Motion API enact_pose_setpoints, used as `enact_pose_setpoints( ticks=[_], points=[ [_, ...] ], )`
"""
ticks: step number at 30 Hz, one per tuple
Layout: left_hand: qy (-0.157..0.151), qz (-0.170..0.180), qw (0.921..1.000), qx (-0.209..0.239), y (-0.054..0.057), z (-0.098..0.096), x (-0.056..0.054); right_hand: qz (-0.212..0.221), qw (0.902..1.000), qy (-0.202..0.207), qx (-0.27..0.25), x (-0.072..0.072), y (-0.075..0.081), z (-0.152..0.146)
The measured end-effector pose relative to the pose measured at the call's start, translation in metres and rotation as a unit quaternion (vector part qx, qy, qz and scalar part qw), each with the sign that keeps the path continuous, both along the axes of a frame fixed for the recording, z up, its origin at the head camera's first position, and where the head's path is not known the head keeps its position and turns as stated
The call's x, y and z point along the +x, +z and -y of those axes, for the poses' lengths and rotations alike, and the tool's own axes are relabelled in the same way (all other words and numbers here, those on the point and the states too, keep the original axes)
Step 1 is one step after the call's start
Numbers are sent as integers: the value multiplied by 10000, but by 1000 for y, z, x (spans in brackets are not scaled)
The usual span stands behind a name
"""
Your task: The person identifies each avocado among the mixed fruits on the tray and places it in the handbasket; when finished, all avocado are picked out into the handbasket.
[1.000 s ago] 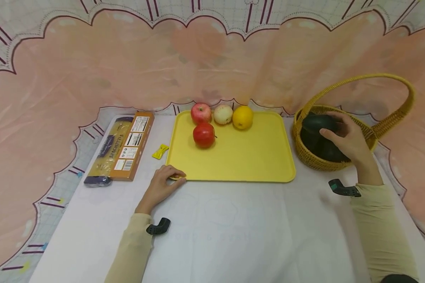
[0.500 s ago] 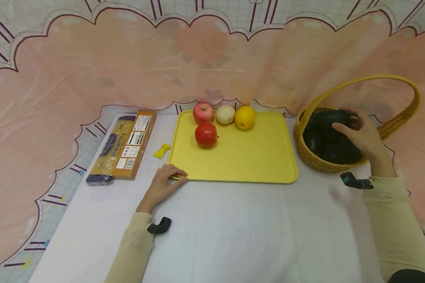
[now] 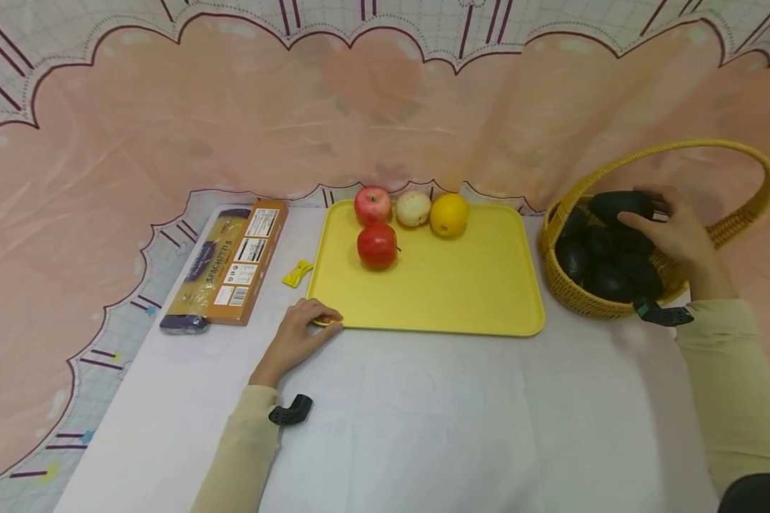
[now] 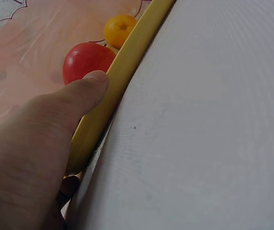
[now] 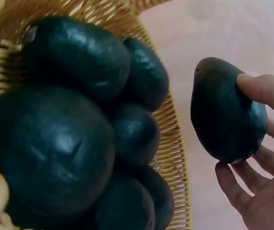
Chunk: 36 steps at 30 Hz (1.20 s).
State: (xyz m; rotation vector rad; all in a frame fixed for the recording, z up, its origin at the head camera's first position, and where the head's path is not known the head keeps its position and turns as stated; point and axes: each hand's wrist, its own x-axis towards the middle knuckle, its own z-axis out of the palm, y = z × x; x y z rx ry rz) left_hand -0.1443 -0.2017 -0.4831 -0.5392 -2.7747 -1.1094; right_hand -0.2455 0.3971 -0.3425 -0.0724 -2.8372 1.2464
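Note:
In the head view my right hand [image 3: 683,231] holds a dark green avocado [image 3: 619,206] over the wicker basket [image 3: 567,301]. Close up in the right wrist view, thumb and fingers grip this avocado [image 5: 228,110] from the side, apart from the other avocados [image 5: 77,57] in the basket. My left hand [image 3: 295,333] pinches the near left corner of the yellow tray [image 3: 462,285]. The left wrist view has the thumb on the tray's rim [image 4: 110,91] and a finger partly hidden below. On the tray are a red apple [image 3: 377,246], a pinkish apple [image 3: 372,205], a pale round fruit [image 3: 413,208] and an orange [image 3: 449,214].
Left of the tray lie a spaghetti packet [image 3: 208,267], an orange-brown box [image 3: 249,260] and a small yellow wrapped candy [image 3: 297,273]. The basket's tall handle [image 3: 766,185] arches up at the right. A patterned cloth [image 3: 263,107] hangs behind the white table [image 3: 436,413].
My right hand has moved right over the basket with the avocado, uncovering more avocados below. The left hand keeps its hold on the tray corner. The head view has shifted slightly.

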Motion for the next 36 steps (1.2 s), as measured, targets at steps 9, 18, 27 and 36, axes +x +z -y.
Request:
enact_pose_setpoints(
  ticks=[9,18,27,36],
  points=[
    [37,51,10000,-21,1,0,0,425,9989,75,197,-14,-1,-10],
    [71,43,10000,-11,1,1,0,348,9969,461,540,-34,-2,-9],
    [15,38,10000,10,1,0,1,362,9959,562,613,-46,-17,-14],
    [49,44,10000,7,-1,0,0,604,9941,546,722,-54,-23,-17]
  ],
)
